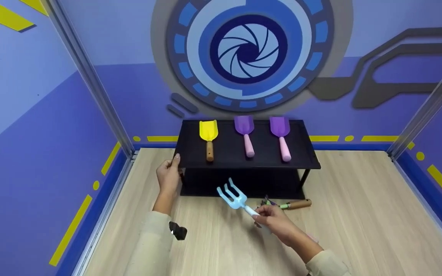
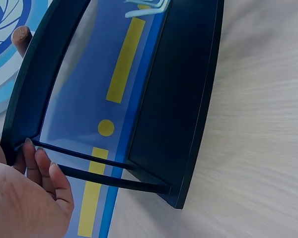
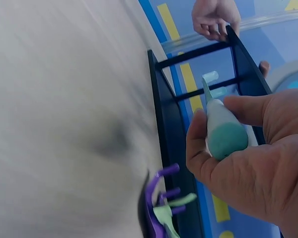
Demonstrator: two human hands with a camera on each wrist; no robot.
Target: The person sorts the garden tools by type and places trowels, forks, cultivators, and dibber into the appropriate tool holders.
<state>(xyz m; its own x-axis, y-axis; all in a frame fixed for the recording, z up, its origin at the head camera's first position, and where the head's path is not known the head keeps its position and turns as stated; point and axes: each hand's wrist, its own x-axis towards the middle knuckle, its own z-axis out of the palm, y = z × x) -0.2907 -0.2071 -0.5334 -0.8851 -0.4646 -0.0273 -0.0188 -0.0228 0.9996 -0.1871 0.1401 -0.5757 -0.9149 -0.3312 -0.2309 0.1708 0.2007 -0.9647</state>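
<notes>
My right hand (image 1: 277, 223) pinches the white handle of a light blue three-pronged hand fork (image 1: 237, 200). The fork is held above the tabletop in front of a black two-tier rack (image 1: 226, 155), prongs toward the upper left. In the right wrist view, the handle's teal end (image 3: 228, 141) shows between thumb and fingers. At the rack's left end, my left hand (image 1: 168, 177) grips the upper tier, thumb on top. Its fingers (image 2: 35, 163) curl underneath beside the rack's posts. On the upper tier lie a yellow trowel (image 1: 208, 131) with a brown handle and two purple trowels (image 1: 244, 125) with pink handles.
Before the rack's lower tier (image 1: 240, 184), a brown-handled green tool (image 1: 298, 204) lies on the wooden tabletop (image 1: 363, 214), partly behind my right hand. A purple pronged tool (image 3: 151, 198) lies by it. Blue-purple walls (image 1: 136, 88) enclose the back and sides.
</notes>
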